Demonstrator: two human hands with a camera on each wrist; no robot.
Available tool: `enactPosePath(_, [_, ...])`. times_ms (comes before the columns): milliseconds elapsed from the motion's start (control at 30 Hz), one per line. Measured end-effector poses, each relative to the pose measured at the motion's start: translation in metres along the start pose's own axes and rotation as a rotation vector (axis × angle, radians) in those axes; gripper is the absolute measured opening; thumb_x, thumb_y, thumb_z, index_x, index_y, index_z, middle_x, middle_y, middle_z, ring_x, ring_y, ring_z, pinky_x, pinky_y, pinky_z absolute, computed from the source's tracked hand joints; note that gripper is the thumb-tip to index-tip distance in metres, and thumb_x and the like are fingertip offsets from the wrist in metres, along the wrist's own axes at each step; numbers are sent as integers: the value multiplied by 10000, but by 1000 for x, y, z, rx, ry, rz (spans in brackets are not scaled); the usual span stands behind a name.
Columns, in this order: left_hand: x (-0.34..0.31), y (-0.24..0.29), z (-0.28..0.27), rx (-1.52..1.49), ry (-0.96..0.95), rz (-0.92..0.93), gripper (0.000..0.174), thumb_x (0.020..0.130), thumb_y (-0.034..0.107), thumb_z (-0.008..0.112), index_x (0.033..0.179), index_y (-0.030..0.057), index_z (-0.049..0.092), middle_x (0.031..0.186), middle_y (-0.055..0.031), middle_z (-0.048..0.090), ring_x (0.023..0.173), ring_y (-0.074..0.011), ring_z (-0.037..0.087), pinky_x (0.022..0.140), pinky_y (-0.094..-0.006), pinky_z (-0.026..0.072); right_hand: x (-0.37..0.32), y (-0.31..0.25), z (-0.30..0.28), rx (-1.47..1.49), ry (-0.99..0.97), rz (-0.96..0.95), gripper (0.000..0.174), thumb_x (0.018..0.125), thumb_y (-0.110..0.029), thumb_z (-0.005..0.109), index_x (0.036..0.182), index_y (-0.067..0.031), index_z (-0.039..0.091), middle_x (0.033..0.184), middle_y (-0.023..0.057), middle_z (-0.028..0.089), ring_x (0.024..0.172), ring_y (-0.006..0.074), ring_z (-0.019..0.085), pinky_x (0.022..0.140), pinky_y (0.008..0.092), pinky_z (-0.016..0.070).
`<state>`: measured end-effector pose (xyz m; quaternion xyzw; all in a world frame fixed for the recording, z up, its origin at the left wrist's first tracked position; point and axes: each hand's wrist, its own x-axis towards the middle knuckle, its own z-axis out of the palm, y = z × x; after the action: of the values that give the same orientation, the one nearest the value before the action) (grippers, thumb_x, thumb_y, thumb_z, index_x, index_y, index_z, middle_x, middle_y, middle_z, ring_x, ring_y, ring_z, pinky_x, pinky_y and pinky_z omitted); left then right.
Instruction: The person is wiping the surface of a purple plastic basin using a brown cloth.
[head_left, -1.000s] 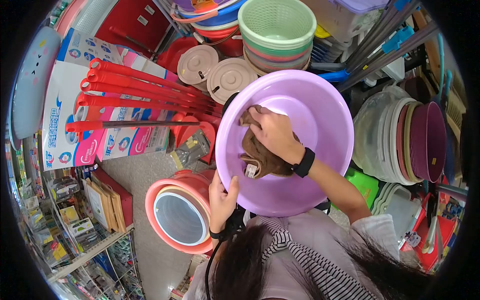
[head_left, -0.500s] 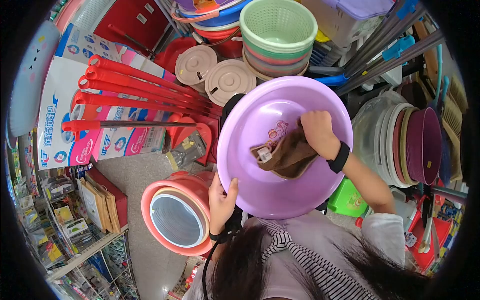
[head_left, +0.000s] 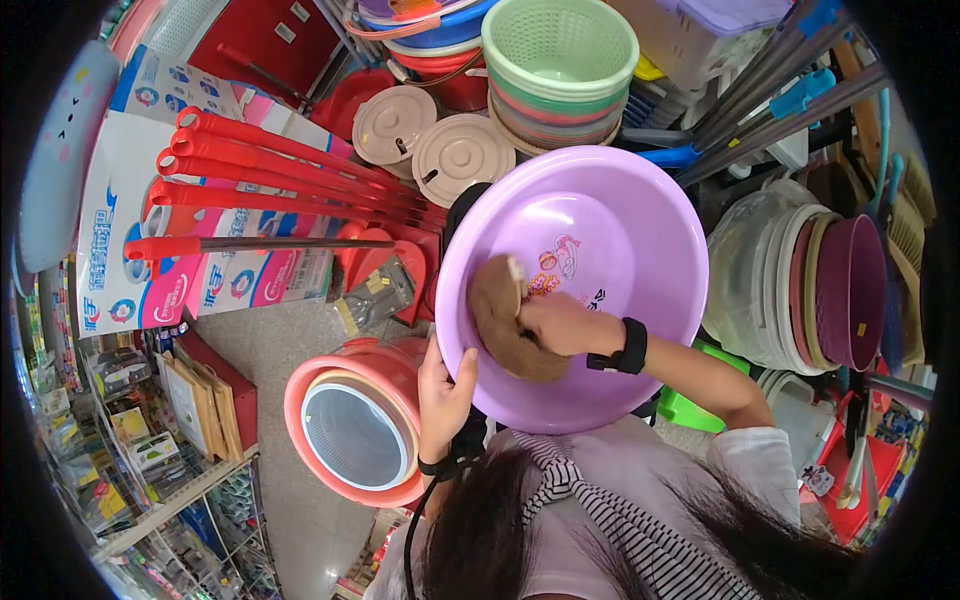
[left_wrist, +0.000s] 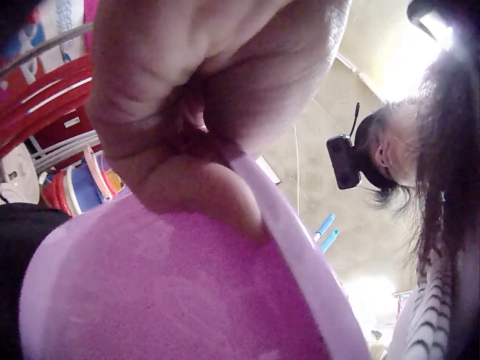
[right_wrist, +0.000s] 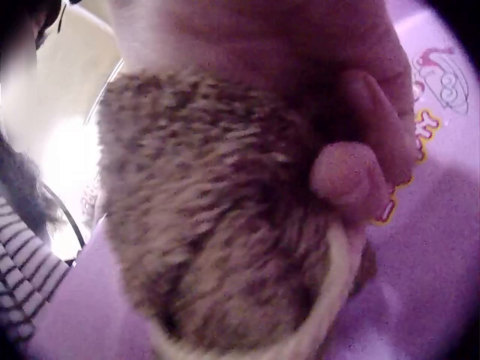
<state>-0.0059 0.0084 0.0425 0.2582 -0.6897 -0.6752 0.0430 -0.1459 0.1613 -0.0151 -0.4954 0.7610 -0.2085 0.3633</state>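
A large purple plastic basin (head_left: 640, 370) is tilted toward the person, with a printed cartoon on its bottom. My left hand (head_left: 445, 392) grips the basin's left rim, thumb on the inner side and fingers outside. In the left wrist view the hand (left_wrist: 202, 112) wraps over the rim, and the fingertips are partly hidden. Inside the basin, my right hand (head_left: 570, 325) holds a brown fuzzy cloth (head_left: 505, 330) with pale edging against the left inner wall. The right wrist view shows the cloth (right_wrist: 217, 210) bunched under the palm, with curled fingers (right_wrist: 349, 176) gripping it.
Red-handled poles (head_left: 290, 160) lean at the left before printed boxes (head_left: 130, 220). Nested red and white tubs (head_left: 355, 435) stand on the floor at lower left. Stacked green baskets (head_left: 560, 50) sit behind the basin, and stacked bins (head_left: 850, 290) stand at the right.
My right hand has swept the cloth from the left inner side across to the right, then back to the lower left of the basin. The left hand has kept its hold on the rim.
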Motion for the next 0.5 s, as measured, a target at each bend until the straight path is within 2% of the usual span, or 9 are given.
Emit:
enactPosePath(33, [1,0,0,4,-2,0,283,896,32,539,1168,-38,506,929,-24,589,811,-76,506,739,-226,429,1,-1,1,115,140,8,77,681,-53,558,675,-18,626,701,192,620,680,377,622,610,446,485])
enactPosePath(67, [1,1,1,18,1,37,287,897,32,536,1175,-36,506,928,-24,589,815,-76,507,741,-227,431,3,-3,-1,117,144,10,77,681,-53,558,675,-18,626,701,192,620,680,377,622,610,446,485])
enactPosePath(133, [2,0,3,30,-1,76,292,897,32,534,1181,-33,506,927,-24,590,818,-75,509,743,-228,432,7,-4,-13,12,446,-22,55,676,-53,575,649,-21,610,681,180,614,641,368,610,570,457,472])
enactPosePath(200, [2,0,2,14,-16,58,316,895,29,536,1203,-32,500,930,-22,587,830,-75,511,753,-228,434,12,-2,-29,-166,381,47,65,680,-54,593,728,-27,628,688,181,612,652,357,613,561,454,464])
enactPosePath(267, [0,-3,3,12,-16,53,318,897,29,535,1206,-32,499,934,-24,589,837,-76,514,759,-228,435,16,4,-37,-234,803,208,207,683,-44,600,888,-33,623,735,194,616,661,352,612,572,436,466])
enactPosePath(300, [-1,-4,3,11,-13,46,319,899,30,534,1210,-31,498,937,-25,591,844,-76,518,764,-228,436,17,9,-40,-235,803,207,207,683,-44,600,888,-33,623,735,194,616,661,352,612,572,436,466])
enactPosePath(367, [-1,-5,4,-13,-9,-5,309,903,30,530,1204,-34,499,942,-27,596,847,-76,521,769,-227,434,19,21,-43,264,989,19,324,700,-22,579,1024,-36,582,753,184,611,653,358,598,584,426,471])
enactPosePath(467, [2,-5,3,-40,-13,-39,291,912,34,525,1193,-39,500,953,-27,600,851,-76,526,775,-224,433,17,23,-9,231,803,115,321,696,12,561,1013,-31,580,762,173,609,660,358,593,598,433,477])
enactPosePath(500, [3,-6,3,-47,-13,-21,283,917,37,525,1188,-41,501,960,-25,599,852,-76,526,778,-224,433,12,7,-14,-27,676,38,267,690,16,559,953,-18,592,758,182,604,676,364,592,624,444,480])
